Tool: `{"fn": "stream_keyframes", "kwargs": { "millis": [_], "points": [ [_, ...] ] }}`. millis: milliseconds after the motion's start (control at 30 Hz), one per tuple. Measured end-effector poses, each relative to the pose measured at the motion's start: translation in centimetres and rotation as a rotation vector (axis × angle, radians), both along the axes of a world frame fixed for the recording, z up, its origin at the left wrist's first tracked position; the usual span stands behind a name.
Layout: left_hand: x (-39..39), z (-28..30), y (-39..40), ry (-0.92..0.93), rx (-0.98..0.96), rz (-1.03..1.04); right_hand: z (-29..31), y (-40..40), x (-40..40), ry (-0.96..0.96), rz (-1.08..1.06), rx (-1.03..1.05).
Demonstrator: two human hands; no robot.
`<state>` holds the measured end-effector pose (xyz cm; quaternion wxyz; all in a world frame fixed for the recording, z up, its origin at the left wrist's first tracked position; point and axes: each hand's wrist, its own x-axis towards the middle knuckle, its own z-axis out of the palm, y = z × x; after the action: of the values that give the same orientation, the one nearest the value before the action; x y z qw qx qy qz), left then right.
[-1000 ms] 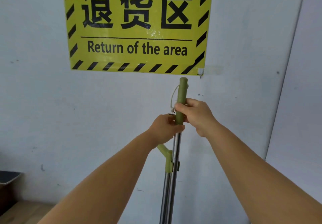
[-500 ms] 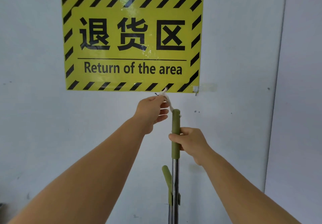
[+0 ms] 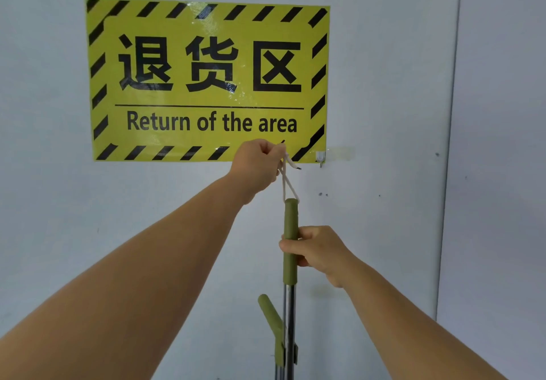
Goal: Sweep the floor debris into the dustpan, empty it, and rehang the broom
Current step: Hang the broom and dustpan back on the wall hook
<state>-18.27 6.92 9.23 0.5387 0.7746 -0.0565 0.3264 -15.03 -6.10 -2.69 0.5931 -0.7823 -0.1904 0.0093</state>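
Note:
The broom handle (image 3: 290, 223) stands upright before the wall, a metal pole with an olive-green grip. My right hand (image 3: 317, 251) is closed around that grip from the right. A white cord loop (image 3: 288, 184) rises from the grip's top. My left hand (image 3: 257, 164) pinches the loop's upper end and holds it taut, just below the sign's bottom edge. A small clear wall hook (image 3: 320, 158) sits to the right of my left hand, apart from the loop. A second green handle (image 3: 270, 314) is clipped to the pole lower down. The broom head and dustpan are out of view.
A yellow and black sign (image 3: 206, 78) reading "Return of the area" is stuck on the pale wall (image 3: 384, 84). A vertical seam (image 3: 449, 143) runs down the wall at the right.
My left hand left the broom grip, took the cord loop and lifted it up and to the right. My right hand kept its hold on the grip. The view tilted upward.

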Motion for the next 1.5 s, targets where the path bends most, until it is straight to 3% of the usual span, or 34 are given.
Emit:
{"fn": "stream_keyframes", "kwargs": {
  "millis": [300,400,567,633,900,1200,1433,1500],
  "points": [
    [4.3,0.5,-2.5,-0.023,0.154,-0.017,-0.4,-1.4,3.0,0.031,0.053,-0.018],
    [6.2,0.1,-2.6,-0.023,0.153,-0.128,0.6,-2.0,4.6,0.05,0.119,0.145],
    [9.6,-1.0,-2.7,0.022,0.079,-0.295,4.6,-2.1,7.9,0.166,0.246,0.62],
    [11.2,-1.1,-2.3,0.027,0.047,-0.334,5.5,-2.0,9.4,0.147,0.222,0.683],
    [15.5,-1.0,-1.6,0.068,0.001,-0.356,6.7,-1.9,14.8,0.082,0.26,0.534],
    [18.2,-0.8,-4.3,0.233,0.003,-0.271,8.7,-2.1,18.7,-0.237,-0.145,0.421],
    [21.0,-1.3,-4.2,0.101,-0.044,-0.078,9.4,-3.5,22.2,-0.321,-0.339,0.359],
    [21.8,-1.5,-4.2,0.034,0.032,0.065,9.4,-3.5,22.9,-0.352,-0.354,0.326]
  ]
}}
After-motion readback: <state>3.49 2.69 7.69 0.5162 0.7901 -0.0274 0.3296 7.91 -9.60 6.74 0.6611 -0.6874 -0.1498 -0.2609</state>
